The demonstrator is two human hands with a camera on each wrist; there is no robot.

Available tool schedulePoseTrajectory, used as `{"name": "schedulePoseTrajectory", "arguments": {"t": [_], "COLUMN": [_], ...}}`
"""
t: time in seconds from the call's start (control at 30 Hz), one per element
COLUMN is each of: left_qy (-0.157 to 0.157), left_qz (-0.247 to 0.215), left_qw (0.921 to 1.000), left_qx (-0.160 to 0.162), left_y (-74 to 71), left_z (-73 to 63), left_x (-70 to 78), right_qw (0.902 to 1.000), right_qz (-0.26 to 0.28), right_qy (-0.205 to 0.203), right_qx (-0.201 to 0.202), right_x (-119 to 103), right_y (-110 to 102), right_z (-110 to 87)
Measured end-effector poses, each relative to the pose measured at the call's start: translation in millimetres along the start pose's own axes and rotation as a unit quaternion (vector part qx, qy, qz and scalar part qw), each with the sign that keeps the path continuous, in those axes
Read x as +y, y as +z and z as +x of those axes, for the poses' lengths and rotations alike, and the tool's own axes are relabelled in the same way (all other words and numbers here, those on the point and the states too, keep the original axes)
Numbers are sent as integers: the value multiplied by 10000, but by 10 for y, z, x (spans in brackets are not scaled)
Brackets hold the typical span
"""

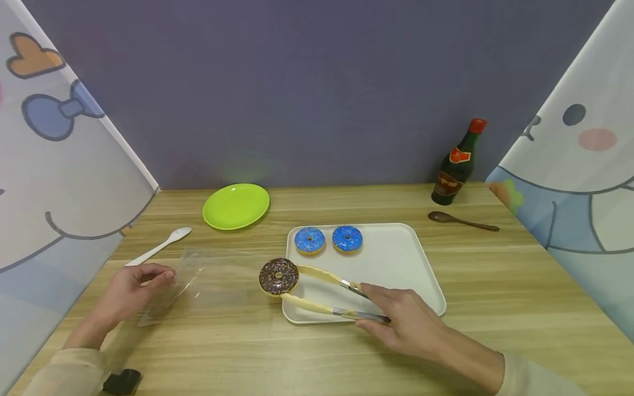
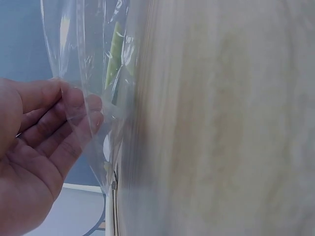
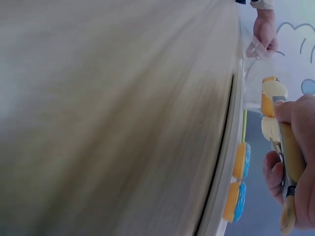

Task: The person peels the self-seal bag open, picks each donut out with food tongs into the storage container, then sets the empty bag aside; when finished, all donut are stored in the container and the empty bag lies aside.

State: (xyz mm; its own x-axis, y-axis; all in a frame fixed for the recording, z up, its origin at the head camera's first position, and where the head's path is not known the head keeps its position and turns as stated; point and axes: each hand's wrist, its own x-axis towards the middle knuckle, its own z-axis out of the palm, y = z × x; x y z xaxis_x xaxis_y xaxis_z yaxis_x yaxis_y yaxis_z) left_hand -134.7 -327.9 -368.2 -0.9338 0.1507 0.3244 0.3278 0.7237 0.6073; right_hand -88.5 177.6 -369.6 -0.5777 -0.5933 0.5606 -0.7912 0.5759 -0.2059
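Observation:
My left hand (image 1: 137,290) pinches the edge of a clear plastic bag (image 1: 208,280) at the left of the table; the left wrist view shows the thin film (image 2: 93,59) between thumb and fingers. In my right hand (image 1: 408,319) is a pair of tongs (image 1: 317,304) with cream tips and metal arms. A chocolate doughnut (image 1: 279,276) with sprinkles sits between the tong tips, raised near the tray's left edge and beside the bag. Two blue-iced doughnuts (image 1: 309,240) lie on the white tray (image 1: 396,264), toward its back left.
A lime-green plate (image 1: 236,206) lies at the back left, with a white spoon (image 1: 160,245) nearer the left hand. At the back right stand a dark green bottle (image 1: 453,170) and a brown wooden spoon (image 1: 463,221). A black object (image 1: 122,381) shows by the left sleeve.

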Motion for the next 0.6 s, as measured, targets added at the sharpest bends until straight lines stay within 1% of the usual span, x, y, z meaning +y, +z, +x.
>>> {"name": "schedulePoseTrajectory", "arguments": {"t": [0.17, 0.33, 0.43, 0.6], "left_qy": [-131, -227, -258, -290], "left_qz": [43, 104, 156, 179], "left_qw": [9999, 9997, 9995, 9994], "left_qx": [17, 20, 3, -18], "left_y": [-21, -17, -16, -20], "left_z": [12, 25, 29, 20], "left_x": [0, -2, -12, -23], "right_qw": [9999, 9995, 9987, 9974], "right_qz": [-33, -123, -249, -88], "right_qy": [44, 288, 393, 589], "right_qx": [97, 107, 195, 415], "right_x": [25, 66, 105, 184], "right_y": [-116, -259, -337, -449], "right_z": [-153, -358, -481, -671]}}
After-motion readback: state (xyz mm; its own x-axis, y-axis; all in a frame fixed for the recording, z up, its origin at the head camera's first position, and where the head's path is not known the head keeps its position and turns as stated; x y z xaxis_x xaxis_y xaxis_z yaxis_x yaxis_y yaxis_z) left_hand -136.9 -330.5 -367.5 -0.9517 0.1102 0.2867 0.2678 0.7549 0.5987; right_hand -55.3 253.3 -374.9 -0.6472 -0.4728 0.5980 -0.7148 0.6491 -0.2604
